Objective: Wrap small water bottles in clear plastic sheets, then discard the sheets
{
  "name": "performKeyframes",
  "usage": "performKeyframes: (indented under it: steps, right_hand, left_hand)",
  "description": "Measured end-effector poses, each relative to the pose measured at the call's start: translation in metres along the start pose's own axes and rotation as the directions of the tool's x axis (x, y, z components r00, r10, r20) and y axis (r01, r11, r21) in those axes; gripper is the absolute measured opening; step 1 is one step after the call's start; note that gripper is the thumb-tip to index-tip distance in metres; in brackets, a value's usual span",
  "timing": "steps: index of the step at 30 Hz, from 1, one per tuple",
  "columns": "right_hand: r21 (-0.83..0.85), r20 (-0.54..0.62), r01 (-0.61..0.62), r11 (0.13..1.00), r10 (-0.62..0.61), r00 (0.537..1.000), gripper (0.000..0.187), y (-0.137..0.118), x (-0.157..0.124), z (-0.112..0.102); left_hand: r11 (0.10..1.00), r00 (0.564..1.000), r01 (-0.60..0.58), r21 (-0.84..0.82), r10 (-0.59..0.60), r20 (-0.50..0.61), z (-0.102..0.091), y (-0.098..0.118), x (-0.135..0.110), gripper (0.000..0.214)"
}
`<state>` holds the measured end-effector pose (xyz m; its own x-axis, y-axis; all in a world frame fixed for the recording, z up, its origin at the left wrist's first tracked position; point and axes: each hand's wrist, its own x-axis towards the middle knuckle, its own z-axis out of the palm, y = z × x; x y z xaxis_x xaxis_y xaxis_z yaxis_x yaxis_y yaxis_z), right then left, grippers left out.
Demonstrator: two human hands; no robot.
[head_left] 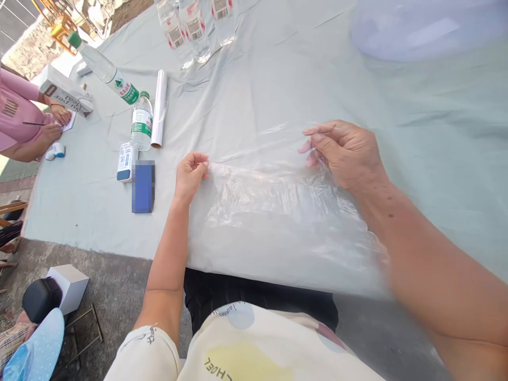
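A thin sheet of clear cling film [278,196] is stretched between my hands, low over the table near its front edge. It is crumpled along its upper part. On the left, my left hand [192,173] pinches the film's corner between thumb and fingertips. My right hand [341,151] has its thumb and forefinger pressed together at the opposite side of the film, with its other fingers curled behind. Farther left stands a roll of cling film [160,108], lying lengthwise on the tablecloth [270,95].
Left of my hands are a small water bottle [142,121], a larger bottle [105,71], a white box [125,161] and a blurred blue packet [143,187]. Several bottles [194,29] stand at the back. A pale translucent round item [428,29] lies far right. Another person [24,108] writes at left.
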<state>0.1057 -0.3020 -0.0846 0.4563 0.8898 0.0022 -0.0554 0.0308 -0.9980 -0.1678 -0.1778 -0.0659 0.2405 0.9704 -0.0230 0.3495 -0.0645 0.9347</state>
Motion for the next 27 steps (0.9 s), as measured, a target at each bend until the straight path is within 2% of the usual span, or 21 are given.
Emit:
performKeyframes:
  steps: [2, 5, 6, 8, 9, 10, 11, 12, 13, 15, 16, 17, 19, 21, 23, 27]
  right_hand:
    - [-0.031, -0.011, 0.019, 0.999, -0.019, 1.0, 0.007, 0.003, 0.002, -0.002]
    - [-0.044, 0.001, 0.032, 0.999, -0.032, 0.999, 0.006, 0.004, 0.002, -0.003]
    - [-0.043, 0.0, 0.038, 0.998, -0.038, 0.999, 0.007, 0.004, 0.002, -0.003]
    - [-0.042, 0.005, 0.044, 0.998, -0.044, 0.999, 0.009, 0.003, 0.001, -0.002]
    - [-0.041, 0.007, 0.046, 0.998, -0.046, 0.999, 0.01, 0.002, 0.0, -0.002]
    - [-0.038, 0.009, 0.045, 0.998, -0.045, 0.999, 0.011, 0.002, 0.0, -0.002]
    - [-0.035, 0.014, 0.043, 0.998, -0.042, 0.999, 0.012, 0.001, 0.0, -0.002]
    - [-0.034, 0.015, 0.041, 0.999, -0.04, 0.999, 0.013, 0.001, 0.0, -0.002]
    - [-0.037, 0.01, 0.039, 0.999, -0.039, 0.999, 0.012, 0.001, 0.0, -0.002]
    - [-0.065, -0.028, 0.037, 0.997, -0.039, 0.999, 0.007, 0.001, 0.001, -0.003]
    - [-0.089, -0.062, 0.036, 0.995, -0.041, 0.997, 0.006, 0.0, 0.002, -0.004]
    - [-0.113, -0.104, 0.035, 0.993, -0.047, 0.993, 0.007, -0.001, 0.003, -0.005]
    - [-0.155, -0.206, 0.024, 0.988, -0.056, 0.977, 0.011, -0.005, 0.004, -0.008]
    - [-0.189, -0.302, -0.013, 0.982, -0.045, 0.952, 0.012, -0.011, 0.006, -0.011]
    - [-0.22, -0.382, -0.066, 0.973, -0.023, 0.924, 0.011, -0.015, 0.009, -0.014]
    - [-0.281, -0.486, -0.128, 0.951, -0.026, 0.874, 0.011, -0.011, 0.017, -0.025]
  left_hand:
    - [0.999, 1.0, 0.021, -0.033, -0.02, 0.015, 0.001, -0.007, 0.002, 0.017]
    - [0.991, 0.997, 0.08, -0.105, -0.077, 0.026, -0.012, -0.004, -0.003, 0.033]
    - [0.99, 0.996, 0.09, -0.107, -0.092, -0.016, -0.016, -0.001, -0.006, 0.036]
    - [0.999, 0.979, 0.02, -0.036, -0.027, -0.204, -0.021, 0.006, -0.013, 0.034]
    - [0.998, 0.951, -0.059, 0.037, 0.067, -0.301, -0.02, 0.009, -0.017, 0.029]
    - [0.98, 0.918, -0.152, 0.125, 0.187, -0.35, -0.017, 0.013, -0.022, 0.022]
    - [0.945, 0.894, -0.25, 0.211, 0.309, -0.324, -0.012, 0.017, -0.027, 0.016]
    - [0.895, 0.885, -0.346, 0.282, 0.411, -0.218, -0.006, 0.02, -0.032, 0.012]
    - [0.837, 0.879, -0.433, 0.335, 0.474, -0.047, 0.001, 0.022, -0.036, 0.012]
    - [0.725, 0.827, -0.558, 0.403, 0.451, 0.335, 0.014, 0.026, -0.042, 0.017]
    - [0.68, 0.79, -0.591, 0.434, 0.381, 0.48, 0.019, 0.026, -0.043, 0.024]
    - [0.645, 0.763, -0.604, 0.469, 0.295, 0.576, 0.022, 0.026, -0.043, 0.035]
    - [0.6, 0.744, -0.586, 0.545, 0.132, 0.655, 0.024, 0.023, -0.041, 0.058]
    - [0.57, 0.744, -0.564, 0.598, 0.035, 0.668, 0.023, 0.019, -0.038, 0.075]
    - [0.548, 0.75, -0.558, 0.623, 0.013, 0.661, 0.019, 0.014, -0.036, 0.086]
    - [0.536, 0.77, -0.558, 0.634, 0.048, 0.636, 0.015, 0.004, -0.032, 0.105]
